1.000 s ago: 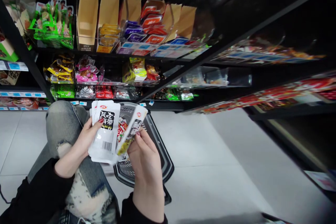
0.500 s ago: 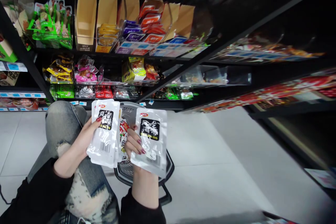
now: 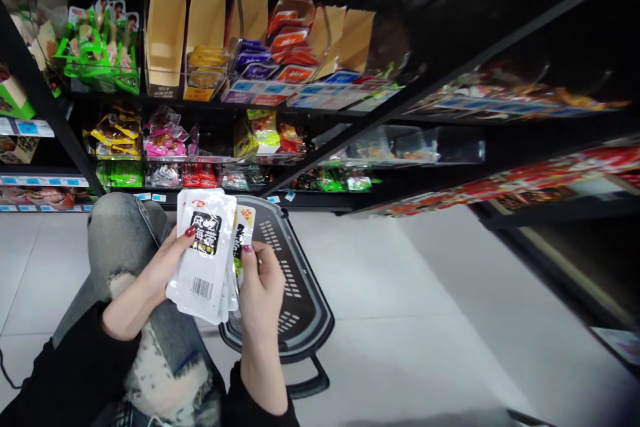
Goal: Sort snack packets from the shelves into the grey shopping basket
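My left hand (image 3: pixel 161 270) grips a stack of white snack packets (image 3: pixel 204 255) with black labels and a barcode, thumb on the front packet. My right hand (image 3: pixel 260 280) pinches the right edge of the same stack, fingers closed on a packet at its back. Both hands hover above a dark plastic shopping basket (image 3: pixel 295 287) standing on the white tiled floor. My bent knee in torn grey jeans (image 3: pixel 120 233) is just left of the packets.
Black store shelves (image 3: pixel 320 140) run from the left to the far right, filled with bright snack packs, cardboard display boxes (image 3: pixel 167 33) and clear bins. Blue price tags line the shelf edges. White tiled floor (image 3: pixel 400 293) stretches to the right of the basket.
Half a second ago my right hand held one white packet apart at the right. Now that packet is back against the stack and the basket's bottom shows.
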A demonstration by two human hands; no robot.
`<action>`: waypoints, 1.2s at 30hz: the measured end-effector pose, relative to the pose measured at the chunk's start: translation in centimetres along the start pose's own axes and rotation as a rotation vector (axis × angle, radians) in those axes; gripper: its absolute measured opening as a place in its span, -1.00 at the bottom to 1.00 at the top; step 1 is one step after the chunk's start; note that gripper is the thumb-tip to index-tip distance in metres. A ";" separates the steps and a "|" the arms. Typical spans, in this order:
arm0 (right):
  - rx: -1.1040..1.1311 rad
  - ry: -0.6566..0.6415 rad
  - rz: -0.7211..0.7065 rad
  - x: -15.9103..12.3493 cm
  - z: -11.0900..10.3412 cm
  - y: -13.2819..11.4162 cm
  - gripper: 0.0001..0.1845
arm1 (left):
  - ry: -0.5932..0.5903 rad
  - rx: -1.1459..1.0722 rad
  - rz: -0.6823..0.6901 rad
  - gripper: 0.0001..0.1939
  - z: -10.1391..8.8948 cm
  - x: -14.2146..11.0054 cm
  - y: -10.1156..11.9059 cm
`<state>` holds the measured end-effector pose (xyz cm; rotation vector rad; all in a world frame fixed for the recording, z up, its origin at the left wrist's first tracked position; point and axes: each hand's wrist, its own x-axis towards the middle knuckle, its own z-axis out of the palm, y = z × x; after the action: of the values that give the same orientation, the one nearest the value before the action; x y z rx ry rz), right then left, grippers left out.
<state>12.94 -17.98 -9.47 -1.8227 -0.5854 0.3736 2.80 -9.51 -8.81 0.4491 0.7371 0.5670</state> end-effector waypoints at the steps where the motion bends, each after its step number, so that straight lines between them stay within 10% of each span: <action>1: 0.015 -0.027 0.002 0.0 0.0 0.2 -0.75 | 0.003 0.014 -0.015 -0.52 0.1 0.0 0.0; 5: -0.061 -0.207 0.022 0.2 -0.2 0.7 -0.74 | 0.005 0.084 -0.044 -0.57 0.1 0.1 -0.2; 10: -0.132 0.052 -0.158 -0.3 -0.6 -0.3 -0.71 | 0.027 0.146 -0.006 -0.64 0.3 0.1 -0.3; 17: -0.050 -0.146 0.002 -1.2 0.0 -1.3 -0.65 | 0.027 0.107 0.038 -0.59 0.6 0.1 -0.2; 25: 0.072 0.150 0.062 -0.4 -3.0 -1.8 -0.71 | 0.052 0.087 0.050 -0.52 -0.2 0.5 -0.8; 29: -0.333 0.308 -0.172 -1.4 -3.1 -3.7 -0.83 | 0.045 0.143 0.117 -0.56 -0.1 0.7 -1.0; 36: -0.560 -0.078 -0.410 -3.3 2.1 -4.6 -0.84 | 0.011 0.210 0.173 -0.59 -0.2 0.7 -0.7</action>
<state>8.20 -17.07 -5.90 -2.1497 -1.1821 -0.0059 3.31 -9.53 -9.67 0.7102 0.7763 0.6572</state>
